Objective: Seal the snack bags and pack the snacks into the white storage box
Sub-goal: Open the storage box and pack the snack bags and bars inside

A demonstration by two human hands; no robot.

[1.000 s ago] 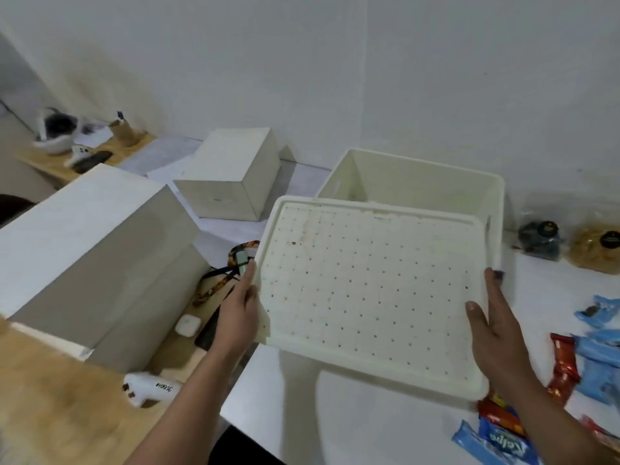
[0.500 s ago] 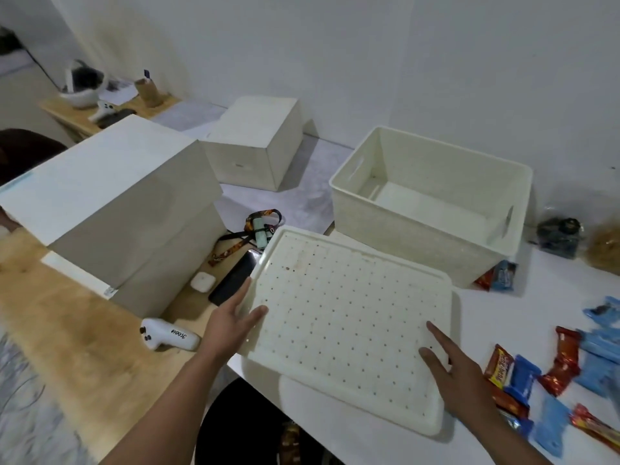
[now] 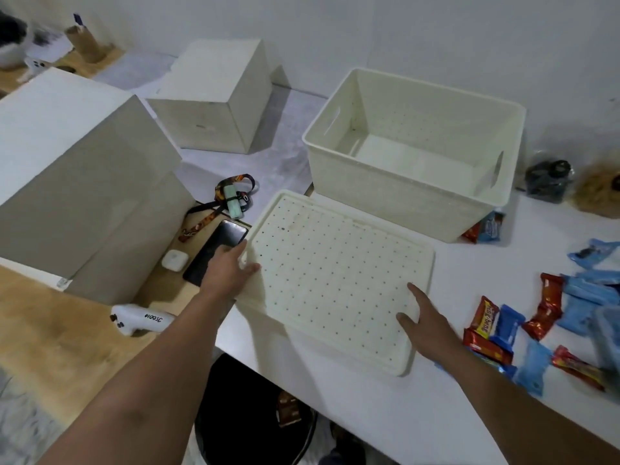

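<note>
The white storage box (image 3: pixel 396 193) stands open and empty at the back of the white table. Its perforated white lid (image 3: pixel 339 280) lies flat on the table in front of it. My left hand (image 3: pixel 228 270) rests at the lid's left edge, thumb over the rim and fingers spread. My right hand (image 3: pixel 422 323) lies flat on the lid's near right corner with straight fingers. Several red and blue snack packets (image 3: pixel 536 327) are scattered to the right. One more packet (image 3: pixel 486 229) peeks out beside the box.
Two plain cardboard boxes (image 3: pixel 84 182) (image 3: pixel 214 95) stand at the left and back. A black phone (image 3: pixel 214 253), white earbud case (image 3: pixel 174 260), lanyard (image 3: pixel 231 199) and white handheld device (image 3: pixel 141 318) lie left of the lid. Two clear bags of food (image 3: pixel 570 186) sit by the wall.
The lid was held up in front of the box a second ago. It now lies flat on the table, and both hands have loosened to rest on it.
</note>
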